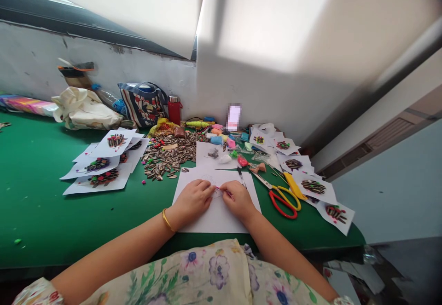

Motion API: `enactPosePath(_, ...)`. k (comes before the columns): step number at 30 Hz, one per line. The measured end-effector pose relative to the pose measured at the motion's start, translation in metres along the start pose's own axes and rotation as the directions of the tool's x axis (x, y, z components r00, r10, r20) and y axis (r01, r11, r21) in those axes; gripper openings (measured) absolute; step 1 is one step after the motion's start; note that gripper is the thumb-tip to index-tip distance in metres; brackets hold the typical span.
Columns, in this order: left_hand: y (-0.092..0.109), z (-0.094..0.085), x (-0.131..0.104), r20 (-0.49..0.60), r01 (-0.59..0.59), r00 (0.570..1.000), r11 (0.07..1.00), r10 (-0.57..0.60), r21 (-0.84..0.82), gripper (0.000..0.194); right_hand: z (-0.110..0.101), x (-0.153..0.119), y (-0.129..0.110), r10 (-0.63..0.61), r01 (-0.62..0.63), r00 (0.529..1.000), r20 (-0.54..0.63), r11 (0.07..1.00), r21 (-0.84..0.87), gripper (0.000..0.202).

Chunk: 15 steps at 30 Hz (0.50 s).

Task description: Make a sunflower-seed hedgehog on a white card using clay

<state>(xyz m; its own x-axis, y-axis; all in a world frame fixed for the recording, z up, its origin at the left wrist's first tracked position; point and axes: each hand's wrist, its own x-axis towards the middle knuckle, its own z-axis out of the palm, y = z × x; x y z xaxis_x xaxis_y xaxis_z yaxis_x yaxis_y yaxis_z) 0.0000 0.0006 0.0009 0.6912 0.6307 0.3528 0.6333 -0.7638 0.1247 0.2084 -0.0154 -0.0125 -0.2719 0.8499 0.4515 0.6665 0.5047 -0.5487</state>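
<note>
A white sheet of paper (pixel 210 224) lies before me, with a faint round pencil-like drawing (pixel 208 177) partly covered by my hands. My left hand (pixel 194 200) rests on its left half, fingers curled and pressed together, the tips meeting a tiny pink bit (pixel 217 188). From the other side my right hand (pixel 238 199) is closed in a pinch at this same bit; a thin pinkish-purple thing shows by its fingers, too small to name. Beside the right hand a black pen (pixel 241 176) lies on the paper. A couple of sunflower seeds (pixel 185 170) sit at its top left corner.
Sunflower seeds (pixel 176 153) are heaped beyond the paper, with colored clay packets (pixel 217 139) beside them. Scissors (pixel 281 197) with red and yellow handles lie to the right. Seed-decorated cards are stacked left (pixel 100 181) and right (pixel 317 187). A red bottle (pixel 174 110) stands behind.
</note>
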Motion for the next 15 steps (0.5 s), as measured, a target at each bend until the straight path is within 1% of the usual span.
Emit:
enactPosePath(7,-0.0002,0.0019,0.0,-0.015,0.002,1.0,1.0,-0.002,0.009,0.027,0.0002,0.0005,-0.0012,0.018,-0.018,1.0,-0.003,1.0,-0.004,0.022)
enactPosePath(15,-0.0001,0.0028,-0.0015,-0.024,0.009,1.0,1.0,-0.009,-0.012,0.03,-0.0005,0.0004,-0.0013,0.006,-0.006,1.0,0.008,1.0,0.019,0.024)
